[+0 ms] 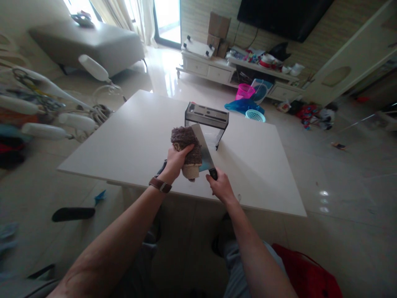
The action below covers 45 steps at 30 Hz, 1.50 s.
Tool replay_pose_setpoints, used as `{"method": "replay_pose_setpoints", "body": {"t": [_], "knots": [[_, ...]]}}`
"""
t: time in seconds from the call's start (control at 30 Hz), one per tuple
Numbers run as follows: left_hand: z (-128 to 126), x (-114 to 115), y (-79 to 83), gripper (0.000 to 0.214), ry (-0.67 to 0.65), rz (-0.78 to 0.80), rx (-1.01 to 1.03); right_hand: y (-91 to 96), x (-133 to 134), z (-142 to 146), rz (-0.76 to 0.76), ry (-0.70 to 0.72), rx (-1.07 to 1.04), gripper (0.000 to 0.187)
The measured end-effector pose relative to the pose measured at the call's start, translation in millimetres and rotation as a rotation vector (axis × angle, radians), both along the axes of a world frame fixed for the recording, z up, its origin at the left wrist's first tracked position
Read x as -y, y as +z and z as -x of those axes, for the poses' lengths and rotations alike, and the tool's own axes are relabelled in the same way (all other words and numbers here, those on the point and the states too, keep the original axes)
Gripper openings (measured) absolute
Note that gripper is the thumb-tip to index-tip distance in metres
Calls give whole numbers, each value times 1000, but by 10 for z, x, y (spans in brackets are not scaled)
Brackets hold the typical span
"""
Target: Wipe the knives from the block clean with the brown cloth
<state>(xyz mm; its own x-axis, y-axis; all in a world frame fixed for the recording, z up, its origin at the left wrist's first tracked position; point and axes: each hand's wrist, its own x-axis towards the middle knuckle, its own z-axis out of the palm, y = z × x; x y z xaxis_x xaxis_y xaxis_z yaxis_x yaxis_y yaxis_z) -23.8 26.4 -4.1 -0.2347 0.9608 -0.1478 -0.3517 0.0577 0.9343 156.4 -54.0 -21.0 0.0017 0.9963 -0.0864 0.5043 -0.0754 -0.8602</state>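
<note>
My left hand (176, 162), with a brown watch strap on the wrist, is closed on a brown and beige cloth (187, 145) pressed against the flat of a cleaver blade (202, 148). My right hand (220, 187) grips the cleaver's dark handle, blade pointing up and away from me. Both are held above the near edge of a white table (133, 140). Just behind the blade stands a black and clear knife holder (207, 121) on the table.
A drying rack with white bars (56, 111) stands at the left. A grey sofa (93, 43), a white TV cabinet (217, 68), pink and blue baskets (248, 99) and a red bag (307, 273) lie around on the glossy floor.
</note>
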Motion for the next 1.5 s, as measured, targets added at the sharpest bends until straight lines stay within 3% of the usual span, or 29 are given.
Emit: {"method": "replay_pose_setpoints", "body": {"t": [0.53, 0.97, 1.23, 1.5], "knots": [[-73, 46, -26, 55, -47, -3, -25, 26, 7, -7, -3, -39, 10, 16], [-231, 203, 23, 58, -228, 56, -34, 36, -9, 19, 35, -172, -113, 22], [-272, 288, 36, 51, -475, 55, -143, -35, -99, 6, -54, -314, -175, 14], [-319, 321, -9, 50, -409, 85, -59, 25, -101, -22, -75, -266, -162, 14]]}}
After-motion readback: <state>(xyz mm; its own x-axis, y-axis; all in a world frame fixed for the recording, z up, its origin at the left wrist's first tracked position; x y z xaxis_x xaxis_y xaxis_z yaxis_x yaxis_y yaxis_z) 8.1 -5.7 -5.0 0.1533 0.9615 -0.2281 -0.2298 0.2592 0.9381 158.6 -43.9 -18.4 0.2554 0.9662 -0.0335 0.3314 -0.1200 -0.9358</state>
